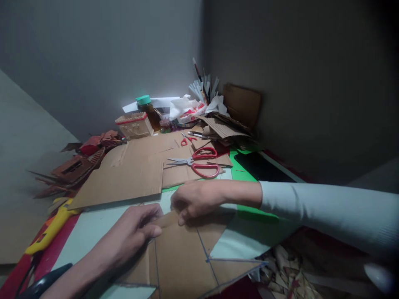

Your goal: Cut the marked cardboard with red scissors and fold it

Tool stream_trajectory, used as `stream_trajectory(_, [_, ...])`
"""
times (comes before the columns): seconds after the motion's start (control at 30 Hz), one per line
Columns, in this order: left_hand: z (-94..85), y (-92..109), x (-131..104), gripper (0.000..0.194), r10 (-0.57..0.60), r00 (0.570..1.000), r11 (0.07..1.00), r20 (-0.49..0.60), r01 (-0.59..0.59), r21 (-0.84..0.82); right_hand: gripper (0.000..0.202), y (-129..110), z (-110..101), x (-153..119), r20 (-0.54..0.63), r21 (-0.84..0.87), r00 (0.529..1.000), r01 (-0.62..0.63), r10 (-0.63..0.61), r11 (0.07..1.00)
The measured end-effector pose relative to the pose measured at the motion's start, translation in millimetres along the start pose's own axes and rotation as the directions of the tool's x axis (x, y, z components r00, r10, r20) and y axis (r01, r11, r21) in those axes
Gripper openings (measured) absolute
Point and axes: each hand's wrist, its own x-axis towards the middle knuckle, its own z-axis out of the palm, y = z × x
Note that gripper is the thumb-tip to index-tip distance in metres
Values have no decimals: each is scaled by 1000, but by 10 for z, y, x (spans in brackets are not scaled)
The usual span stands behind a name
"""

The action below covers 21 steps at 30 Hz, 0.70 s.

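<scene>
While no writing is legible, both hands (165, 216) pinch marked cardboard (181, 257).

Dim corner of plain grey walls (93, 54); darker right-hand wall (311, 83); cluttered worktable (249, 241) beneath

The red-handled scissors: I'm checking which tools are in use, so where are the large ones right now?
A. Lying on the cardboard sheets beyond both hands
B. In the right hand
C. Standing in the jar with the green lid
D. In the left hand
A: the large red-handled scissors lie flat on the cardboard sheets, while the left hand and right hand press a marked cardboard piece.
</scene>
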Motion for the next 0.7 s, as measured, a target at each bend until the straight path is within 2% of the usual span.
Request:
stream_trajectory(0.13, [-36,24,-1,26,-22,999,1000,41,21,19,28,40,-19,-16,28,-20,999,-41,41,999])
stream_trajectory(0.3, [-36,71,61,31,-36,995,998,90,31,54,29,7,69,-51,-21,0,995,-96,96,995])
stream_trajectory(0.4, [-13,69,105,26,-27,996,994,82,19,106,26,-16,105,-75,-57,-1,992,-114,114,993])
stream_trajectory(0.57, [120,62,56,19,42,999,973,-28,-34,229,19,-91,216,-132,-140,-32,983,-124,119,992])
stream_trajectory(0.7, [300,80,-78,23,131,973,947,-191,-66,313,17,-94,438,-184,-285,-92,958,-18,-9,996])
